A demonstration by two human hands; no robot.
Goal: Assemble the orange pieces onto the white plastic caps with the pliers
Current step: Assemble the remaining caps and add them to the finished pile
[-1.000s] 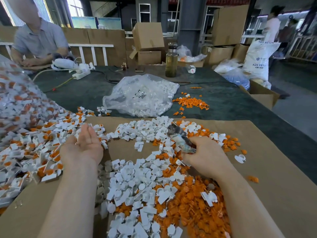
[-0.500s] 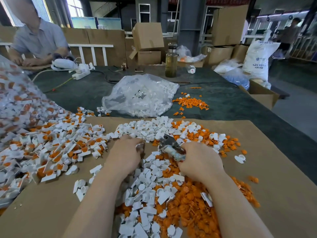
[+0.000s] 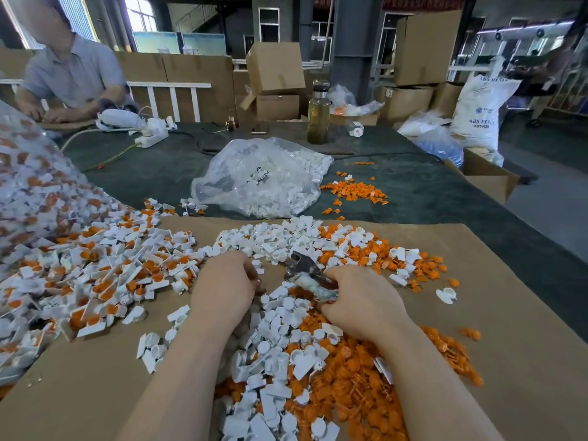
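Left hand (image 3: 227,283) has dropped palm-down beside grey metal pliers (image 3: 307,270)

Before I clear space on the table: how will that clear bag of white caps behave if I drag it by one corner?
The clear bag looks thin and crumpled, so it will probably stretch and sag, not slide as one block. Its loose white caps should shift inside. It looks light for its bulk, though an opening, if any, could spill.

view: one head-worn wide-angle camera | aim: forward and down over the person's own forearms | near: cardboard sheet (image 3: 477,313) close below the lens | far: green table (image 3: 429,192) runs away ahead to stacked boxes (image 3: 275,68) | edges: lines bow | shared views: none
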